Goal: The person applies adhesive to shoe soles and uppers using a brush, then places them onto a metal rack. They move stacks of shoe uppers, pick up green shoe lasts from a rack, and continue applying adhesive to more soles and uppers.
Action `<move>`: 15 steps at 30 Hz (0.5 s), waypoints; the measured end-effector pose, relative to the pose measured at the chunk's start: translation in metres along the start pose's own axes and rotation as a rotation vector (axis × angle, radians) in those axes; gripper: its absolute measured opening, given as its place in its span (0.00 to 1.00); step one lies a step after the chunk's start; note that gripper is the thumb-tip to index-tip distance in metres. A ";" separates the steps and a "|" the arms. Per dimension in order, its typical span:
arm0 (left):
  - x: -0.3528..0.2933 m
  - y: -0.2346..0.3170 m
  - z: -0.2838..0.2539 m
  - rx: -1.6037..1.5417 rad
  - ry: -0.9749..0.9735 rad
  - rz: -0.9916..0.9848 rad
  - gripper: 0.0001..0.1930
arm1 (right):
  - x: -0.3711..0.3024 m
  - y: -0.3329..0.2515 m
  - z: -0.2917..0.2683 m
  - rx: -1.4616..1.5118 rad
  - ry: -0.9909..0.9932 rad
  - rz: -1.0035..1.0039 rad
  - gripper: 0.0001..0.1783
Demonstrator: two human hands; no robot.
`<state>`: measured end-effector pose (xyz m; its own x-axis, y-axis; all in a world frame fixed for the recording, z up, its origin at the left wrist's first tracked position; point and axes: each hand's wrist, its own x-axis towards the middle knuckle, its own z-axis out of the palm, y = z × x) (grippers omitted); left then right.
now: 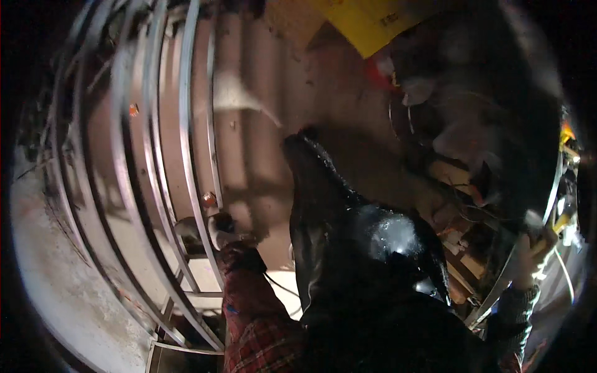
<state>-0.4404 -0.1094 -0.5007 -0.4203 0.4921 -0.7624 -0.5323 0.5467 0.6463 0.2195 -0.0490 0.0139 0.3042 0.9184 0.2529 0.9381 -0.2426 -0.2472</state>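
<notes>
My left hand (227, 235), in a dark and pale glove below a red plaid sleeve, is at the left of centre. It is closed around a shiny metal bar (189, 149), one of several long bars of a frame. Part of its grip is hidden by the bar. Far to the right, my right hand (533, 252) lies against another metal bar (553, 193) at the rim of the view. Glare and blur hide how its fingers lie. Between my arms hangs a glossy black apron or coat (373, 230), covering much of the lower middle.
A brown ridged surface (261, 155) lies beyond the bars. A yellow sheet (373, 25) is at the top. Right of centre, wood scraps (457, 267) and loose wires lie in a dim heap. Pale, rough ground (46, 267) shows at the left.
</notes>
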 end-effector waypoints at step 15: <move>-0.395 0.187 0.288 -0.260 -1.694 -0.281 0.48 | -0.056 -0.079 -0.105 0.019 0.168 -0.133 0.14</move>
<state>-0.1622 -0.0062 -0.0694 0.7804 0.6082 0.1450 -0.6142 0.7024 0.3597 0.1457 -0.1136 0.1179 0.2022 0.8767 0.4365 0.9692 -0.1151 -0.2179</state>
